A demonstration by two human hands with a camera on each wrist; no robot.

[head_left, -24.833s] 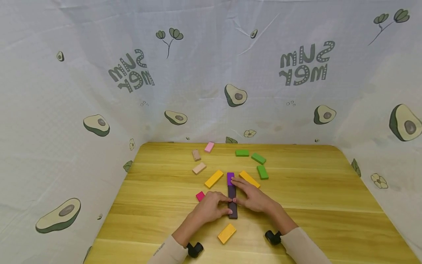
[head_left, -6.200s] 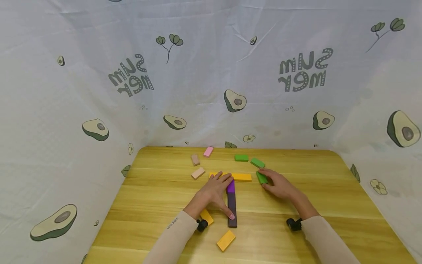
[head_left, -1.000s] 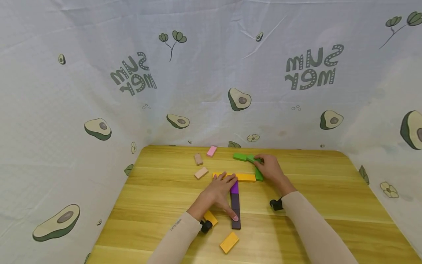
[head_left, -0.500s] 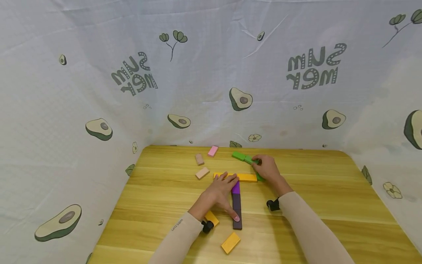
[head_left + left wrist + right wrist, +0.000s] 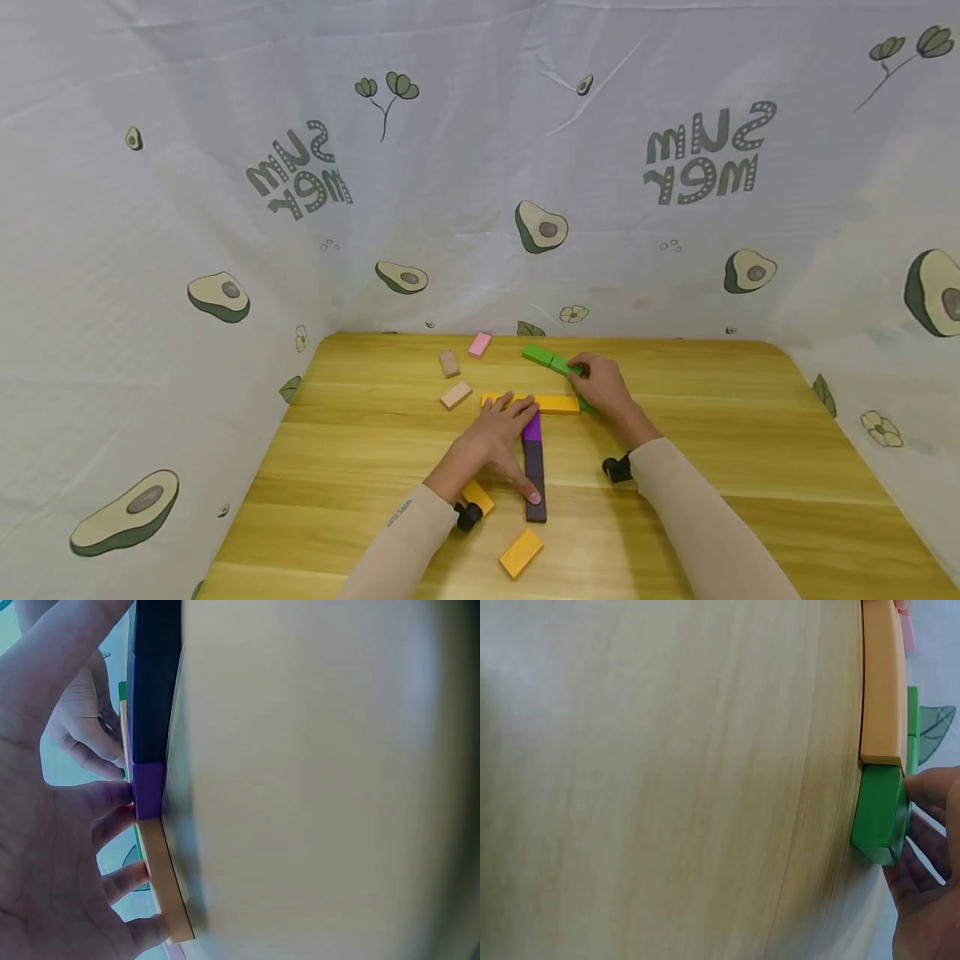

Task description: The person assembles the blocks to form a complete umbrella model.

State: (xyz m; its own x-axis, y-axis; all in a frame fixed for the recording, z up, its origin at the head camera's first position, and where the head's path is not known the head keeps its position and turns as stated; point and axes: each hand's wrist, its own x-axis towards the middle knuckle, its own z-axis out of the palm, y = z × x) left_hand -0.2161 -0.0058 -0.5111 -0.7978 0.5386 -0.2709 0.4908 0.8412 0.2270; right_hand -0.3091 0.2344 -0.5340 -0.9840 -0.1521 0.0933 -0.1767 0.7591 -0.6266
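Note:
In the head view my left hand [image 5: 491,442] lies spread over a T of blocks. Its fingertips rest on the long yellow-orange crossbar [image 5: 558,404] and the purple block [image 5: 532,427], while the thumb touches the dark blocks [image 5: 533,458] of the stem. My right hand [image 5: 603,383] pinches the right end of a green block [image 5: 561,365] between thumb and fingers. A second green block [image 5: 537,355] sits end to end with it, up and to the left. Against the crossbar's right end stands a third green block [image 5: 877,806], partly covered by the hand in the head view.
Left of the T lie two beige blocks [image 5: 456,395] [image 5: 449,363] and a pink block [image 5: 480,345]. One yellow block [image 5: 521,553] is near the front; another yellow block [image 5: 480,497] shows beside the left wrist. A white printed cloth [image 5: 480,167] walls the wooden table [image 5: 712,467].
The separate green blocks have come together at the crossbar's right. In the last second my right hand shifted left, pushing the two upper ones into a slanted line; the left hand stayed still.

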